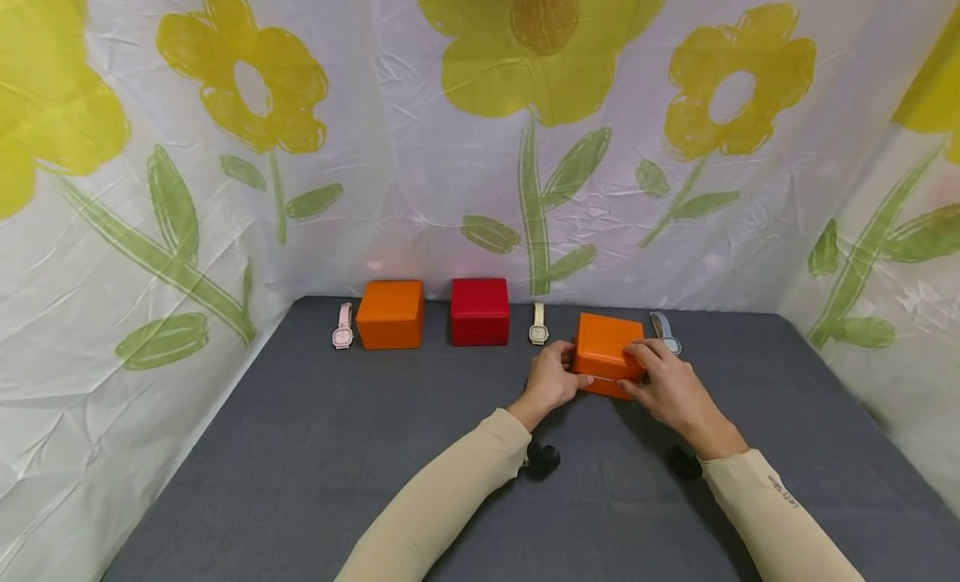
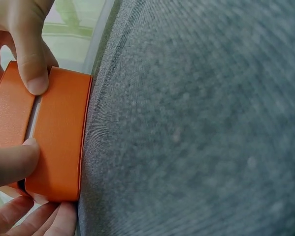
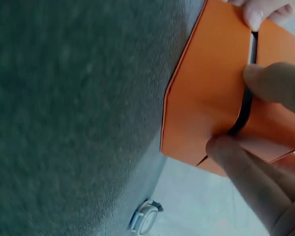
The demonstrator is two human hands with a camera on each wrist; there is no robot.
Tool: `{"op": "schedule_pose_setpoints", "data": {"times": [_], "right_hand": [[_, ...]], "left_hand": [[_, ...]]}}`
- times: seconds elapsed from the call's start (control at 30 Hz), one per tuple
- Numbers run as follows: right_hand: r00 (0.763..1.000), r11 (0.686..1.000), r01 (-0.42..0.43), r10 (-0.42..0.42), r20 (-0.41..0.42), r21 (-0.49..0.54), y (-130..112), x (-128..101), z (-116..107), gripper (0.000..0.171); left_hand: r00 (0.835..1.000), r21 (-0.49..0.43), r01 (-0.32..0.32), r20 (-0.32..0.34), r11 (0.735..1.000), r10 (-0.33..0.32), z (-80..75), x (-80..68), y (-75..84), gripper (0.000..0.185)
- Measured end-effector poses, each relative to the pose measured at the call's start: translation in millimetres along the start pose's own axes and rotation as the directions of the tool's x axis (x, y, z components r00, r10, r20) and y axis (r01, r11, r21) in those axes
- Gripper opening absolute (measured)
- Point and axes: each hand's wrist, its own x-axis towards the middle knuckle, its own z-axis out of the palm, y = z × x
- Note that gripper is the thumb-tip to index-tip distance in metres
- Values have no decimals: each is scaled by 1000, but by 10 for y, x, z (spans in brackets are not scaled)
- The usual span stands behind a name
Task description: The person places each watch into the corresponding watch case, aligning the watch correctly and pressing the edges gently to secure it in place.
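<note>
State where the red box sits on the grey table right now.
In the head view, the red box stands at the far edge of the grey table, left of centre, between an orange box and a cream watch.

Boxes: 2 orange [image 1: 606, 348] [image 1: 390, 313], 1 red [image 1: 480, 311]. Watches: pink [image 1: 342, 327], cream [image 1: 538, 324], lt blue [image 1: 665, 332]. Bench [image 1: 300, 449]: dk grey cloth. Backdrop [image 1: 420, 173]: white w/ yellow flowers, green stems. Sleeves [image 1: 442, 499]: beige.

Head overview, two close wrist views
</note>
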Motion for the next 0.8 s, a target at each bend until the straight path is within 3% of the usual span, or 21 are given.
{"op": "schedule_pose_setpoints", "data": {"times": [0.23, 0.5, 0.63, 0.8], "right_hand": [[989, 988, 144, -145, -18, -59, 94, 45, -49, 50], [938, 933, 337, -344, -40, -123, 193, 85, -37, 43], [931, 928, 358, -363, -37, -103, 218, 118, -76, 43], [944, 943, 330, -329, 19, -48, 216, 180, -150, 42]], "left_hand": [[1000, -11, -17, -11, 1000, 17, -6, 43, 34, 53], [1000, -49, 27, -12, 998, -28, -7, 29, 24, 54], [1000, -60, 22, -10, 998, -23, 7, 30, 20, 54], [1000, -54, 28, -1, 998, -29, 11, 31, 7, 56]]}}
